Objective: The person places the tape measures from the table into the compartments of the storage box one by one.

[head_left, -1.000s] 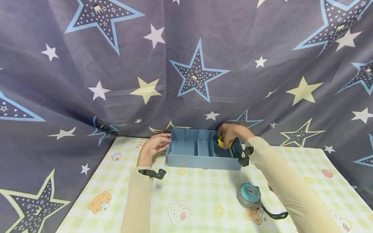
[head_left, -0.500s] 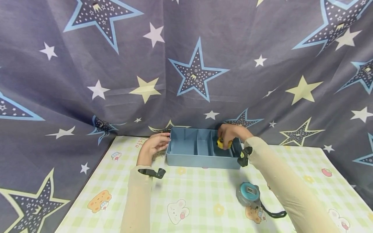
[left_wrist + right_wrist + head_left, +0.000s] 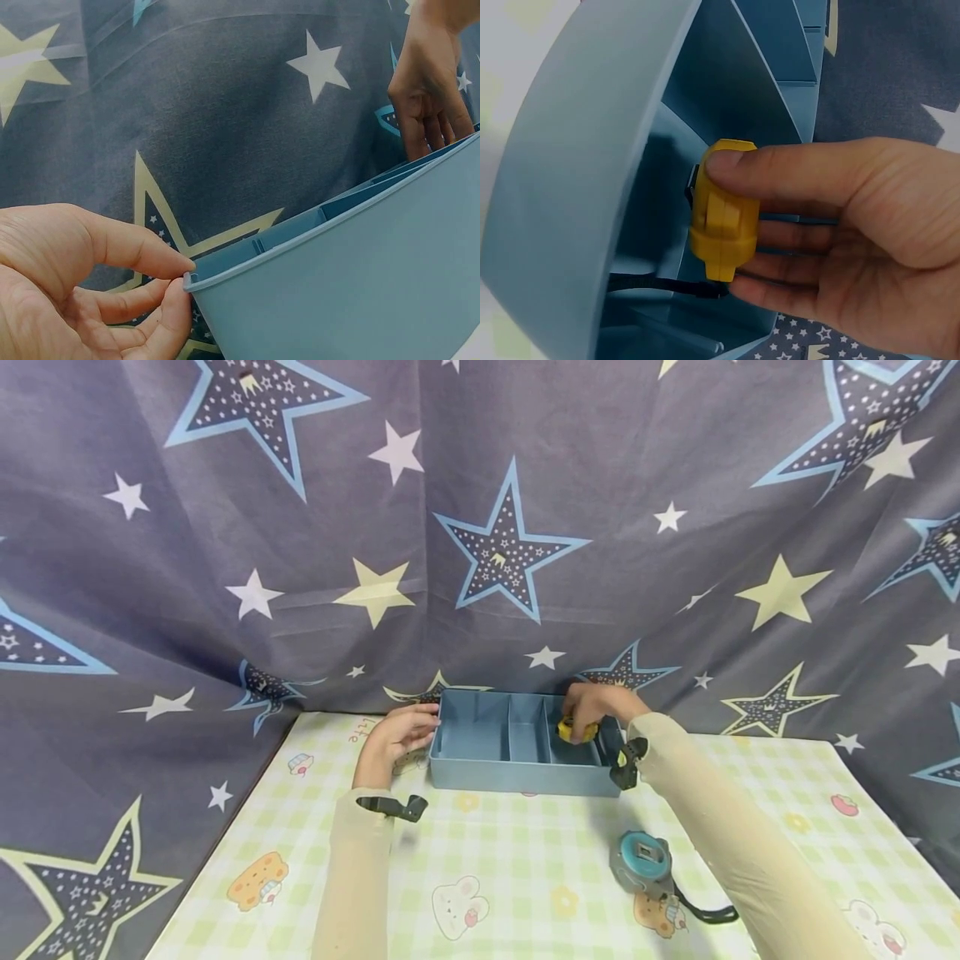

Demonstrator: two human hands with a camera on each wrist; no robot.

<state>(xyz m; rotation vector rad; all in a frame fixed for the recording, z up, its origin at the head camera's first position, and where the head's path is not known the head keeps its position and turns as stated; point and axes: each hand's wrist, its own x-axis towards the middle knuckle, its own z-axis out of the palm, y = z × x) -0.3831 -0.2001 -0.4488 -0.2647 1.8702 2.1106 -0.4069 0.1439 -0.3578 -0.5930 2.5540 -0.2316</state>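
My right hand (image 3: 596, 703) grips a yellow tape measure (image 3: 727, 202) with a black strap, thumb on one side and fingers on the other. It is held inside the right compartment of a blue-grey divided box (image 3: 525, 778). The strap (image 3: 664, 285) trails inside the box in the right wrist view. My left hand (image 3: 405, 731) touches the box's left end, fingertips right at the rim corner in the left wrist view. Two dividers show in the box from the head view.
A larger teal and grey tape measure (image 3: 643, 857) with a black strap lies on the table in front of the box's right end. A checked cloth (image 3: 517, 843) covers the table. Behind the box hangs a dark star-patterned curtain (image 3: 637, 568).
My right hand has lowered slightly into the right compartment with the yellow tape measure. My left hand stays at the box's left end.
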